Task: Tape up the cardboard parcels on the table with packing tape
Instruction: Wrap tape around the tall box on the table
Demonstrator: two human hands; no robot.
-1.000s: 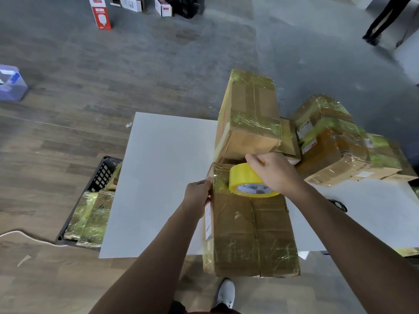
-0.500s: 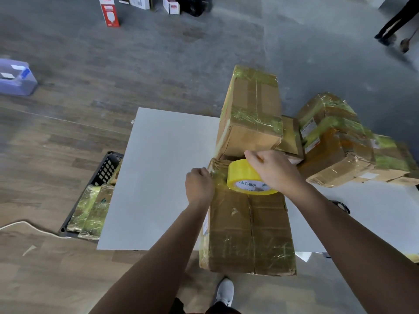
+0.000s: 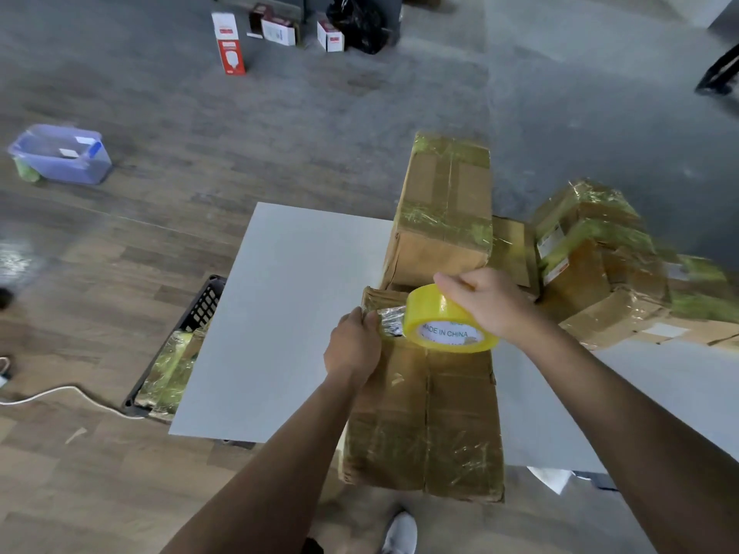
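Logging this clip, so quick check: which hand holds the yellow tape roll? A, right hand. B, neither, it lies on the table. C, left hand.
A: the right hand grips the yellow tape roll above the near parcel, while the left hand pinches the tape end at that parcel's corner.

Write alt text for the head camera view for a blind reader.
A person's right hand holds a yellow tape roll over a cardboard parcel on a white table, while the left hand grips the parcel's far corner where the tape end lies. More taped parcels are stacked behind.
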